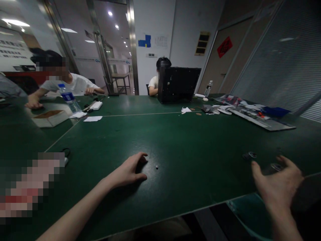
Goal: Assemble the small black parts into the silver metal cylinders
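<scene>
My left hand (130, 171) rests on the green table with its thumb and fingers apart, nothing between them. Just right of its fingertips lies a tiny metal piece (156, 167), too small to name. On the right, my right hand (282, 179) is spread, thumb away from the fingers, somewhat blurred. A dark cylindrical object (274, 168) shows between its thumb and fingers, partly hidden; I cannot tell whether they touch. Another dark, short cylindrical piece (249, 156) lies just beyond my right thumb.
A person (72, 82) sits at the far left by an open box (51, 118) and a water bottle (69, 97). Another sits behind a black case (179, 85). A cluttered board (271, 124) lies at right; the table's front edge (195, 211) runs below my hands.
</scene>
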{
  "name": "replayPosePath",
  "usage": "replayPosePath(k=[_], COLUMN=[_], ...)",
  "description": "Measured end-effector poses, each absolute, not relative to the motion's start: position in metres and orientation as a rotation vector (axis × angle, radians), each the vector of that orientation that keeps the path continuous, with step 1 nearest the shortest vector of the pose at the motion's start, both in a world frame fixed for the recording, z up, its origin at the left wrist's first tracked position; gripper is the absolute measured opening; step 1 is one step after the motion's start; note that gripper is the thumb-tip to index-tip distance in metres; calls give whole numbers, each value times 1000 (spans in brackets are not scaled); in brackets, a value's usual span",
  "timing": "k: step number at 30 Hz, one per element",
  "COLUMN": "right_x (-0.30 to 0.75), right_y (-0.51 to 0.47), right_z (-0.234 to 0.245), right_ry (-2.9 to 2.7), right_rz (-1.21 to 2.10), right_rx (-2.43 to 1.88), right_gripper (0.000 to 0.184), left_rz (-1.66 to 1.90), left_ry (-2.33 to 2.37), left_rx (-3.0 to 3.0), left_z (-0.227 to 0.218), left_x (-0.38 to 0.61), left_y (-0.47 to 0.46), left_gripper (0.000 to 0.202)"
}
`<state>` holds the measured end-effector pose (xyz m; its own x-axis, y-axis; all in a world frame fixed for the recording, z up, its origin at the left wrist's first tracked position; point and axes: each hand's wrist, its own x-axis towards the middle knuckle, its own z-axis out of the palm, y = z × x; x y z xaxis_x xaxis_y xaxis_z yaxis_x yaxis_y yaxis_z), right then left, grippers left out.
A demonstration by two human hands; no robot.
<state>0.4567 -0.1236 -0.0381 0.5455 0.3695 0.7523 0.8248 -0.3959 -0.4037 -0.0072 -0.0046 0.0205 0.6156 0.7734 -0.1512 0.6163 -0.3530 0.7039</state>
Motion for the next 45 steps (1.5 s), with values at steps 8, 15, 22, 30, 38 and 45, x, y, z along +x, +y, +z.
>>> replayPosePath(k=[8,15,22,30,38,45], right_x=[290,227,230,215,205,206], right_y=[-76,-37,-4,-23,-18,-11], right_z=[10,20,8,-4,-14,-24], right_ry=[-2194,-2581,-2573,-2319,-1786,-1638], right_rz=[418,405,635,802,1434,1570], right_rx=[-1567,-1388,-1161,-1068,-984,-941], right_gripper=[30,34,15,14,13,23], left_rz=[289,318,306,333,374,440], left_ry=[1070,1059,1060,1033,937,912], left_rx=[2125,2144,2163,2250,2164,2139], left_z=[18,16,21,23,27,27], left_x=[-8,-7,-6,-4,0,2], left_y=[-4,-4,-5,-4,-4,-4], left_gripper=[67,66,63,47,20,19])
